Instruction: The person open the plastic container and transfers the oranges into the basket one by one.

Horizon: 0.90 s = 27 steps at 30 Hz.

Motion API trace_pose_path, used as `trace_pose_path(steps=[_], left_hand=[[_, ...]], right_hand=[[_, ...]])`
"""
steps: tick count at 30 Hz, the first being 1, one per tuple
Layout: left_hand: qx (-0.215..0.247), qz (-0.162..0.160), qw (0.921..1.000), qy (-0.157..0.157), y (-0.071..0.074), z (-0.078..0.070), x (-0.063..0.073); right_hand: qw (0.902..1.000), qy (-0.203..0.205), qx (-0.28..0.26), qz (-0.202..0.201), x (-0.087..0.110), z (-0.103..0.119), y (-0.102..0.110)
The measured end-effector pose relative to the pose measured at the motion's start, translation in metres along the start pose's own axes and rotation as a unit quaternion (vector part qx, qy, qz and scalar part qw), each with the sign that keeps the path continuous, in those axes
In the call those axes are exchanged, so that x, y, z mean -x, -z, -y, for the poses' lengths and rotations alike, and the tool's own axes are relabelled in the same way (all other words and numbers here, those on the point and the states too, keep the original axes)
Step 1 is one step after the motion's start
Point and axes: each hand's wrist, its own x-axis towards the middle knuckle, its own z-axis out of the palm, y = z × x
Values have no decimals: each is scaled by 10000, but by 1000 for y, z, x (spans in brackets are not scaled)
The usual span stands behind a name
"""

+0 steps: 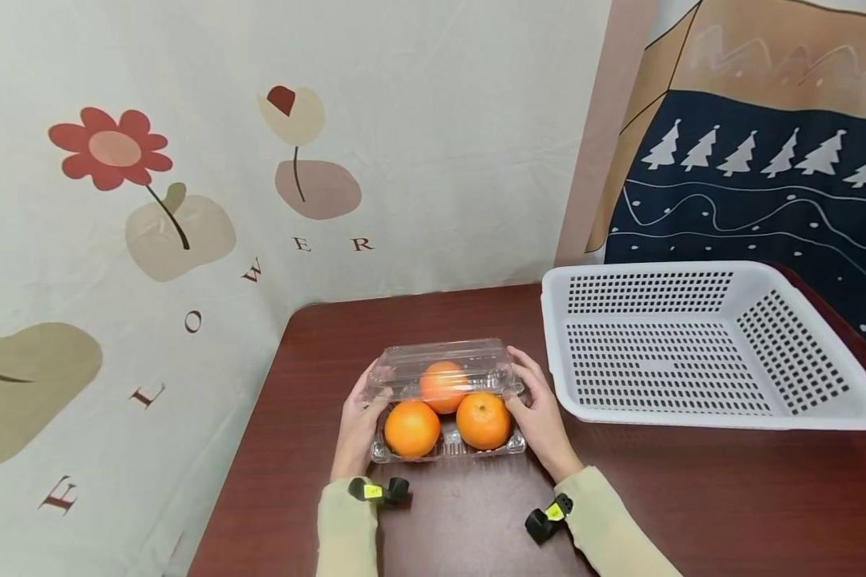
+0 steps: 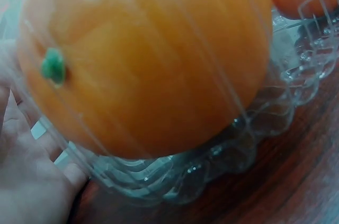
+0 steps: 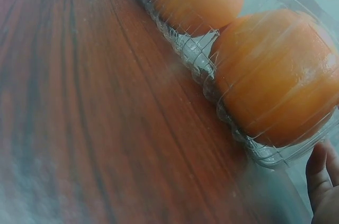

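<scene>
A clear plastic clamshell box (image 1: 450,450) stands on the table, holding three oranges: one at front left (image 1: 412,429), one at front right (image 1: 483,421) and one behind (image 1: 443,383). Its lid (image 1: 404,362) slants over the rear orange. My left hand (image 1: 357,425) grips the box's left side near the lid, thumb toward the front. On the opposite side, my right hand (image 1: 541,415) holds the lid's right edge between thumb and fingers. The left wrist view shows an orange with a green stem spot (image 2: 53,66) behind ribbed plastic. Right fingertips (image 3: 319,163) touch near the box's corner.
A white perforated plastic basket (image 1: 559,385) stands at the right of the dark red-brown table (image 1: 296,497), just beyond my right hand. Patterned cloths (image 1: 440,160) hang behind and left of the table.
</scene>
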Motion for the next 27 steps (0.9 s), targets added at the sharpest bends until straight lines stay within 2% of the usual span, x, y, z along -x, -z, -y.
trace_pose_path(steps=[6, 16, 21, 27], left_hand=[[343, -36, 9993, -114, -1, 4, -1], [315, -157, 9994, -76, -2, 3, -2], [123, 90, 9996, -220, -1, 3, -2], [-2, 354, 9988, -325, -1, -5, 1]], right_hand=[[9998, 149, -10, 89, -1, 0, 1], [9997, 137, -36, 180, -2, -1, 1], [9990, 196, -304, 280, -2, -3, 0], [9987, 231, -310, 347, -1, -3, -1]])
